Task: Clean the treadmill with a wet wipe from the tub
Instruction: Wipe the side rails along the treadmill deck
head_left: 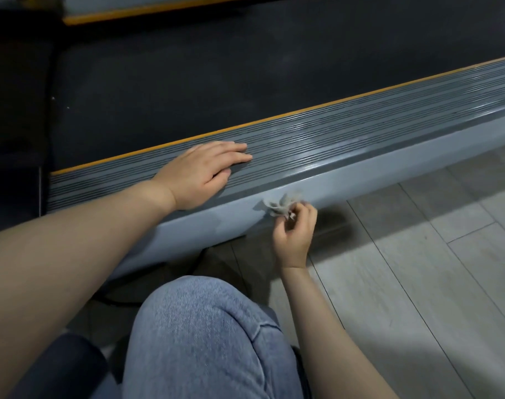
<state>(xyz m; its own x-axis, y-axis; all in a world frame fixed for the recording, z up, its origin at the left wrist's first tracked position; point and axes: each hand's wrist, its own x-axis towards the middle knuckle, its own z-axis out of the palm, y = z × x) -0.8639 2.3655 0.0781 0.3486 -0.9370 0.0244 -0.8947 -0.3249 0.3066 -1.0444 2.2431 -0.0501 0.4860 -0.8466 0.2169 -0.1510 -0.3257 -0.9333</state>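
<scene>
The treadmill's grey ribbed side rail (360,131) runs diagonally across the view, with a yellow strip along the black belt (216,82). My left hand (205,171) lies flat, palm down, on the ribbed rail. My right hand (294,231) pinches a crumpled, dirty grey wet wipe (280,204) against the rail's light grey outer side face (389,162). Part of the rail top looks shiny and damp to the right of my left hand. The tub is not in view.
My knee in blue jeans (205,335) is bent in the foreground, close to the treadmill's side. Light grey plank flooring (432,269) spreads to the right. A second yellow-edged rail (147,10) lies beyond the belt at the top.
</scene>
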